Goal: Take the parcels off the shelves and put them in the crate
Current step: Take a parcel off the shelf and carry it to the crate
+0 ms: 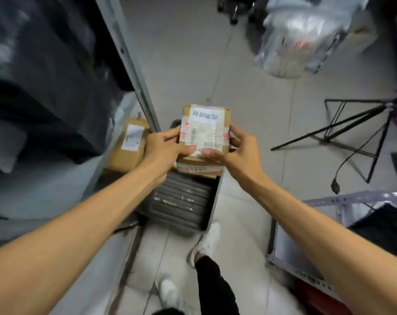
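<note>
Left hand (163,144): mine, gripping the parcel (205,123) by its left edge.
Right hand (236,148): mine, gripping its right edge.
Crate (181,201): grey, under my parcel.

Both arms outstretched, left hand (164,144) and right hand (235,147) gripping.

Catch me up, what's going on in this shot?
A person is holding a small cardboard box in both hands: the left hand grips its left edge and the right hand its right, thumbs on the label. The box is above a grey crate on the floor beside the shelf. A second box sits just beneath it; whether it is held or lying in the crate is unclear. Another parcel remains on the shelf.
</note>
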